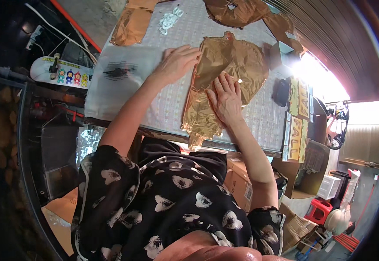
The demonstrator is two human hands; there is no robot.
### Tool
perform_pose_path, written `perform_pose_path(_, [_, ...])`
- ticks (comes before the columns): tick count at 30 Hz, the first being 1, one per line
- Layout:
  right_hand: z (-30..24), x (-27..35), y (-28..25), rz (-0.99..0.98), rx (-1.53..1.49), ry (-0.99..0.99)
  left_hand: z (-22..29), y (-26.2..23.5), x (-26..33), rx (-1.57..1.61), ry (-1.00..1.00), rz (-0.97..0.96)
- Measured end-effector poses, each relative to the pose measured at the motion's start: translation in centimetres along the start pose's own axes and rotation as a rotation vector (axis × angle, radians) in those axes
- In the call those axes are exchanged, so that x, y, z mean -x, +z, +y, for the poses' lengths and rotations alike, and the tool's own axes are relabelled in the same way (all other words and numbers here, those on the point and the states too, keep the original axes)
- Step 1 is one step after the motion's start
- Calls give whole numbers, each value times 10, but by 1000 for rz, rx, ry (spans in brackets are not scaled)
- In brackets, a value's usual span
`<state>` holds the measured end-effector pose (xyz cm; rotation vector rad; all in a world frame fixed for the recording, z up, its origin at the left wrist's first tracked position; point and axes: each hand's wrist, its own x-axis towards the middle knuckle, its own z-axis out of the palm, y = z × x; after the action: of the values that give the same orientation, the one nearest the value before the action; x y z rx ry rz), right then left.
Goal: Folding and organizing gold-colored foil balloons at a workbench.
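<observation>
While right hand (pixel 227 96) rests on gold foil (pixel 224 58), left hand (pixel 175 64) alongside, both grips unclamped, left forearm (pixel 133 108) crosses plastic bag (pixel 109 93).

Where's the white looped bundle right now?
In the head view, the white looped bundle lies at the table's far side, left of centre, beyond the left hand and right of the upper-left copper foil piece.

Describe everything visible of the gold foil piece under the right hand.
The gold foil piece looks thin, shiny and creased, darker bronze in places and brighter toward its near end. Its outline is irregular, broad at the far part and narrower nearby, with a small tab at the far end. It lies flat on the table, its near tip passing the edge. The right hand rests on it; the left hand is at its left edge.
</observation>
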<state>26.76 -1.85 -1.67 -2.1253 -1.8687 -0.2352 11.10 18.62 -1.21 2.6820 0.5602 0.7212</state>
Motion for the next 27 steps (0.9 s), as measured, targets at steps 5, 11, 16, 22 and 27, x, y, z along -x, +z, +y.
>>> perform_pose_path(5, [0,-1,1,-7,-11,-8,-7,16,-2,-114,70,-87])
perform_pose_path(11, [-1,1,-1,-19,-10,-7,-2,13,-3,-131,57,-167])
perform_pose_path(16, [0,2,0,-27,-15,-17,-4,10,-5,-80,27,-210])
perform_pose_path(22, [6,-1,3,15,-33,-37,-7,11,-8,-99,36,-186])
perform_pose_path(27, [4,-3,-4,-7,-89,-49,-12,16,-3,-165,59,-187])
